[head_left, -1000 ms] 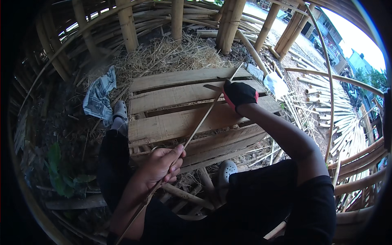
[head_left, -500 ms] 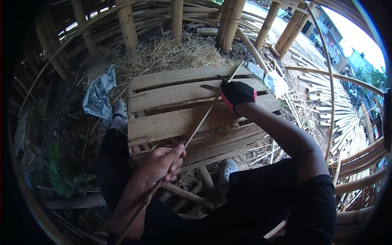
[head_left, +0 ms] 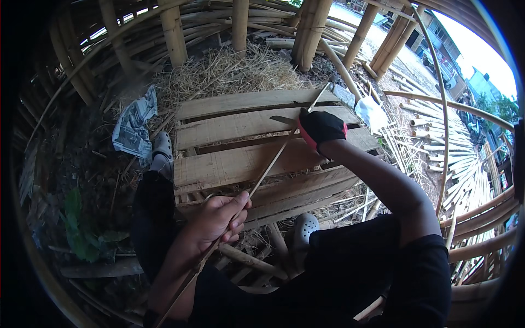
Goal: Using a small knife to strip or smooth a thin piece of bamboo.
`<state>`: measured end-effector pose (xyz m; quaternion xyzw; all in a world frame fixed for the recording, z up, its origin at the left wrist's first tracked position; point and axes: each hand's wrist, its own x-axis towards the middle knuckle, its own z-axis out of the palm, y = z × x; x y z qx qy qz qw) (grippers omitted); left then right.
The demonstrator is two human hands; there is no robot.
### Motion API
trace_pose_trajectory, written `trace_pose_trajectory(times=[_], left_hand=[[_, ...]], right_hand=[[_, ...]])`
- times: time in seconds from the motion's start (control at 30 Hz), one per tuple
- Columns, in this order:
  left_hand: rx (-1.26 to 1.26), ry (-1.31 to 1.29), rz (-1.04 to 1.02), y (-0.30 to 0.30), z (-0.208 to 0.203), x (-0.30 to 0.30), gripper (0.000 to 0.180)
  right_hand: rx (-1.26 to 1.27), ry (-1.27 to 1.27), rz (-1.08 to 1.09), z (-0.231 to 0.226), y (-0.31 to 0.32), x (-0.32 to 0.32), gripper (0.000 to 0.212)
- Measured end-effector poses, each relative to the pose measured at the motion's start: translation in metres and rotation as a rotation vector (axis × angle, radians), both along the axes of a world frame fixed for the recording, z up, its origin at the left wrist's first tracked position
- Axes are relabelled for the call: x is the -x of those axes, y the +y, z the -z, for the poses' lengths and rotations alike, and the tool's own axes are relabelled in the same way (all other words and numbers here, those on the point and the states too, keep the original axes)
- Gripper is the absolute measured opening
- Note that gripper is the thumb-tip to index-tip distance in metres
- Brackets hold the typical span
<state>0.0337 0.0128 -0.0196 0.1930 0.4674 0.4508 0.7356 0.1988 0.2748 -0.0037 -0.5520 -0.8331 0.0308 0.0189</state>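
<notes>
My bare left hand (head_left: 223,220) is closed round a long thin bamboo strip (head_left: 272,164) near the front of a slatted wooden crate (head_left: 229,163). From that fist the strip slants up and away over the crate top, and its other end trails back along my left forearm. In a black and red glove, my right hand (head_left: 322,130) is closed above the far right slats. A dark knife blade (head_left: 283,119) sticks out leftward from it, beside the strip; the handle is hidden in the glove. The strip passes at the glove's left edge, its far tip showing beyond.
Crumpled newspaper (head_left: 134,128) lies left of the crate, dry shavings (head_left: 229,74) behind it. Upright bamboo posts (head_left: 311,35) stand at the back. Many cut poles (head_left: 437,139) lie to the right, near a white bag (head_left: 371,113). A curved bamboo rod (head_left: 441,98) crosses the right side.
The whole view has shifted very slightly. Both hands keep nearly the same places and grips, with the strip and blade almost unmoved over the crate.
</notes>
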Motion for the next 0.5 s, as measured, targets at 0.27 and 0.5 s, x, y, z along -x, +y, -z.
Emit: trace_pose_trajectory(times=[0.27,0.5], left_hand=[[-0.011,-0.005,0.002,0.002,0.0,-0.001,0.031],[-0.007,-0.041,-0.004,0.008,-0.002,-0.004,0.031]], right_hand=[[0.033,0.031,0.006,0.004,-0.005,-0.005,0.064],[0.081,0.057,0.032,-0.006,-0.004,-0.002,0.064]])
